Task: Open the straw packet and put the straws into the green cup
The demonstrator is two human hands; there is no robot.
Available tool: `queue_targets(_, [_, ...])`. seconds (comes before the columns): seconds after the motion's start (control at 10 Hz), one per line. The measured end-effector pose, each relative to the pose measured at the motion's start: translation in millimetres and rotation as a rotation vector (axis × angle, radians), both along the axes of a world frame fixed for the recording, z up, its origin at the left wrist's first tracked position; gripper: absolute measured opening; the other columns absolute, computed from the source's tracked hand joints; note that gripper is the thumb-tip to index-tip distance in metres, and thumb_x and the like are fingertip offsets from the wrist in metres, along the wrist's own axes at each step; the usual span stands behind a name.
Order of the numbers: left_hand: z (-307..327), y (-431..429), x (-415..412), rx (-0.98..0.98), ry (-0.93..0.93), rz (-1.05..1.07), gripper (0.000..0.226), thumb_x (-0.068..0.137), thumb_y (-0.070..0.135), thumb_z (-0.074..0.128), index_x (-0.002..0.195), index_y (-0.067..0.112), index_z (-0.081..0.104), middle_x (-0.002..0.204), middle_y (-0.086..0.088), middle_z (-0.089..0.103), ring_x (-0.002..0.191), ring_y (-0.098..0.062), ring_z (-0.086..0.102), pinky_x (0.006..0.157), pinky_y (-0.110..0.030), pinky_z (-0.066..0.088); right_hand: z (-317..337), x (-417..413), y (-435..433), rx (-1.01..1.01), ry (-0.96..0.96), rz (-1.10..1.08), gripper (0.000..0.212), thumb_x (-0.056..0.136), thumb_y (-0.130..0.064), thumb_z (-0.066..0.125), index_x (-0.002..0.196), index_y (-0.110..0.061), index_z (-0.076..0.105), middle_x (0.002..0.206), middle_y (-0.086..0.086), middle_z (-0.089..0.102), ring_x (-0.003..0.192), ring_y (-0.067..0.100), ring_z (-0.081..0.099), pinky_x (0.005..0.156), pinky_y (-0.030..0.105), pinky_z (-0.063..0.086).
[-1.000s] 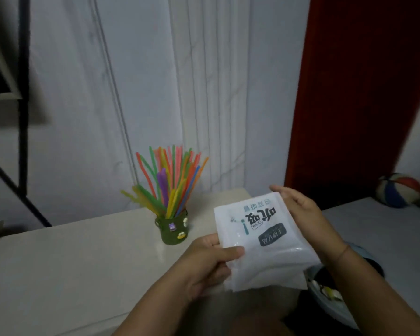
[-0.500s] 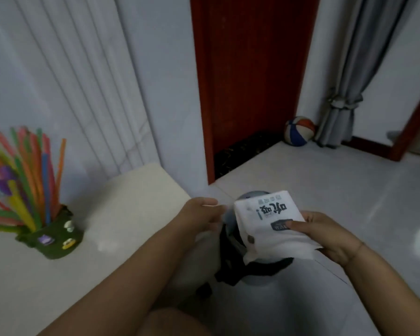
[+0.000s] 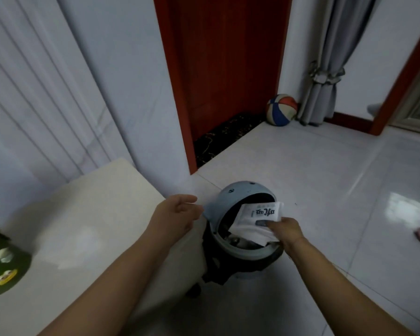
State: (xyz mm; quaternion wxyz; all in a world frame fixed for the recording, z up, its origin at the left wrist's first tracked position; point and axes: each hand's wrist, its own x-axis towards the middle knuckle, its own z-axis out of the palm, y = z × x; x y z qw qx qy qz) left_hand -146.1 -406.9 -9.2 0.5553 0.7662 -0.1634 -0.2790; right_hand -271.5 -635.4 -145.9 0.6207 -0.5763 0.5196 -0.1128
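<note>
The right hand [image 3: 285, 230] pinches the white straw packet [image 3: 255, 220] by its lower corner and holds it over the open mouth of the grey bin [image 3: 238, 194], which stands on the floor just beside the right edge of the table [image 3: 95, 214]. The left hand [image 3: 177, 214] hangs over that edge with relaxed fingers and holds nothing. The green cup [image 3: 3, 265] stands on the table, well apart to the left.
</note>
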Motion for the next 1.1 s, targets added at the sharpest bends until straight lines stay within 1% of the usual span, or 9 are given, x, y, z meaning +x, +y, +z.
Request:
queue_targets(0.1, [-8,0,8,-0.013,-0.007,0.019,0.024,0.085,0.010,0.068,0.109,0.012,0.065,0.101,-0.018,0.071,0.082,-0.020,0.063,0.068,-0.023,0.051,-14,25,-1,-0.111,0.074,0.032,0.042,0.066,-0.022,0.082,0.101,-0.004,0.068,0.085,0.007,0.063,0.075,0.023,0.060,0.067,0.028,0.049])
queue_targets(0.2, [-14,-1,15,-0.034,-0.026,0.035,0.022,0.085,0.009,0.068,0.107,0.012,0.066,0.100,-0.018,0.071,0.083,-0.018,0.065,0.068,-0.020,0.052,-26,42,1,-0.203,0.140,0.087,0.031,0.073,-0.019,0.077,0.096,0.000,0.068,0.088,0.010,0.064,0.076,0.025,0.056,0.065,0.027,0.043])
queue_targets(0.3, [-16,-2,19,-0.070,-0.021,0.046,0.018,0.085,0.007,0.066,0.102,0.013,0.066,0.100,-0.018,0.070,0.080,-0.016,0.065,0.063,-0.015,0.053,-33,54,3,-0.307,0.274,0.176,0.023,0.084,-0.013,0.063,0.093,0.008,0.066,0.097,0.023,0.068,0.086,0.034,0.063,0.066,0.032,0.047])
queue_targets(0.5, [-18,0,22,-0.097,-0.031,0.045,0.015,0.085,0.004,0.066,0.095,0.015,0.066,0.099,-0.022,0.069,0.077,-0.017,0.064,0.061,-0.016,0.054,-30,60,8,-0.330,0.453,0.314,0.057,0.085,-0.023,0.066,0.130,0.005,0.045,0.116,0.023,0.062,0.104,0.033,0.061,0.086,0.037,0.052])
queue_targets(0.6, [-16,5,20,-0.077,-0.069,0.051,0.013,0.086,0.008,0.067,0.095,0.018,0.066,0.098,-0.021,0.071,0.083,-0.023,0.066,0.077,-0.033,0.055,-21,57,12,-0.344,0.429,0.253,0.072,0.078,-0.027,0.073,0.131,0.006,0.037,0.129,0.024,0.051,0.116,0.035,0.052,0.093,0.038,0.046])
queue_targets(0.7, [-10,15,18,-0.063,-0.094,0.071,0.012,0.086,0.011,0.067,0.094,0.020,0.067,0.097,-0.020,0.071,0.082,-0.020,0.067,0.074,-0.028,0.054,-7,51,17,-0.409,0.362,0.223,0.067,0.079,-0.027,0.070,0.131,0.002,0.041,0.134,0.023,0.044,0.121,0.035,0.044,0.100,0.037,0.040])
queue_targets(0.8, [1,29,12,-0.084,-0.089,0.086,0.013,0.086,0.009,0.065,0.093,0.020,0.066,0.095,-0.018,0.070,0.079,-0.015,0.066,0.064,-0.019,0.052,14,41,24,-0.460,0.248,0.217,0.058,0.083,-0.027,0.066,0.129,0.002,0.046,0.130,0.022,0.050,0.119,0.036,0.049,0.098,0.039,0.043])
queue_targets(1.0, [28,73,-8,-0.108,-0.158,0.131,0.012,0.087,0.013,0.064,0.097,0.020,0.066,0.093,-0.010,0.072,0.087,-0.021,0.068,0.069,-0.023,0.052,67,23,61,-0.496,-0.067,0.166,0.015,0.083,-0.014,0.064,0.097,-0.008,0.065,0.102,0.010,0.066,0.094,0.023,0.059,0.090,0.032,0.046])
queue_targets(1.1, [39,100,-17,-0.140,-0.176,0.195,0.013,0.086,0.015,0.066,0.098,0.020,0.067,0.090,-0.008,0.071,0.085,-0.020,0.068,0.069,-0.024,0.053,101,22,91,-0.479,-0.265,0.165,0.013,0.083,-0.006,0.063,0.096,-0.005,0.065,0.089,0.008,0.063,0.089,0.024,0.059,0.087,0.032,0.048])
